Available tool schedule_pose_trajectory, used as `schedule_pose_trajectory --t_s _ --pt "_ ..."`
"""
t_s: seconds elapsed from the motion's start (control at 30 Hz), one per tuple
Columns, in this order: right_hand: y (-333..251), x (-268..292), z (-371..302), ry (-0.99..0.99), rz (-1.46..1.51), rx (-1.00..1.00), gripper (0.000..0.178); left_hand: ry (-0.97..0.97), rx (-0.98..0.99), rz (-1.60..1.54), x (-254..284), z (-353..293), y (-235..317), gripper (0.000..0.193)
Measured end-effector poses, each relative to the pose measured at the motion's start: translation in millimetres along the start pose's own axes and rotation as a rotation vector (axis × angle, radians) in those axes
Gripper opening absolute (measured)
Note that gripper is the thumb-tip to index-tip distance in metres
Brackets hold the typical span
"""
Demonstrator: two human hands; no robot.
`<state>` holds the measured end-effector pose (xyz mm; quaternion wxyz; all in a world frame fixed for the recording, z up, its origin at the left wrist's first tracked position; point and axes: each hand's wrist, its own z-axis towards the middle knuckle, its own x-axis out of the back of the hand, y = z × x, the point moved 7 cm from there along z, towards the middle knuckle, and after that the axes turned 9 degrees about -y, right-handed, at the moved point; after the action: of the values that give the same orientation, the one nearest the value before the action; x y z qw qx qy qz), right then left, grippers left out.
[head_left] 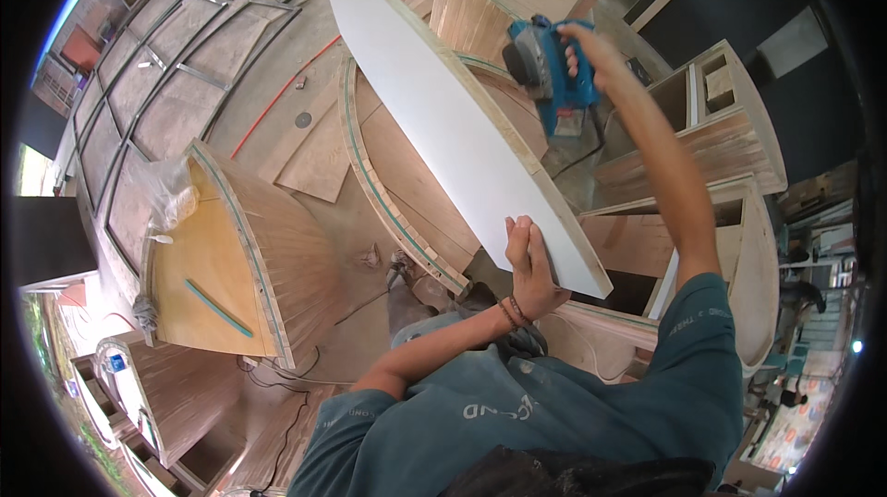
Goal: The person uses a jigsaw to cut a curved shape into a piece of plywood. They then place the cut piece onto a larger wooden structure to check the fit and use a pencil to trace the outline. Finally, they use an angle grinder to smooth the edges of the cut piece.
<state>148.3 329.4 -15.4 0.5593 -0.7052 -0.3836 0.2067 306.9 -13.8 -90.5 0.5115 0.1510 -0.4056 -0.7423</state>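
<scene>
A long white panel point(434, 118) with a curved, bare wood edge stands slanted in front of me, running from the upper left down toward my body. My left hand point(531, 266) grips its near end, with fingers lying on the white face. In my right hand point(591, 54) is a blue electric planer point(554, 77), held by its top handle at arm's length. The planer is tilted and sits just right of the panel's wood edge, seemingly apart from it. Its dark cord trails down behind. Under the panel lies a curved wooden cabinet frame point(370, 178) with a green-striped edge.
To the left stands a curved wooden cabinet point(286, 248) with a green strip point(218, 308) on its yellowish face. More unfinished cabinets point(688, 146) stand at right and far ahead. A metal frame grid point(176, 63) and an orange hose point(277, 100) lie on the floor. Cables run near my feet.
</scene>
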Motion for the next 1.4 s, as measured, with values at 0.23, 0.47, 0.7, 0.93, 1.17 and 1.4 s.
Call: schedule_pose_trajectory --t_s 0.23,0.47,0.7,0.93,1.17,1.4 --pt "123 -4 10 0.253 0.132 -0.036 0.025 -0.071 0.054 0.109 3 -3 3 0.109" --pt "187 -26 37 0.387 0.178 -0.041 0.029 -0.107 -0.117 0.187 22 0 9 0.115" --pt "201 -53 46 0.307 0.145 -0.019 0.030 -0.058 -0.137 0.090 33 0 -3 0.120" --pt "136 -41 -6 0.160 -0.228 -0.078 0.056 -0.064 -0.153 -0.043 35 11 -14 0.116" --pt "-40 -130 -204 -0.342 -0.427 0.035 0.057 -0.400 0.081 -0.108 44 30 -66 0.106" --pt "-47 -132 -211 -0.101 -1.125 0.012 0.036 -0.263 0.788 -0.232 29 -20 -249 0.077"
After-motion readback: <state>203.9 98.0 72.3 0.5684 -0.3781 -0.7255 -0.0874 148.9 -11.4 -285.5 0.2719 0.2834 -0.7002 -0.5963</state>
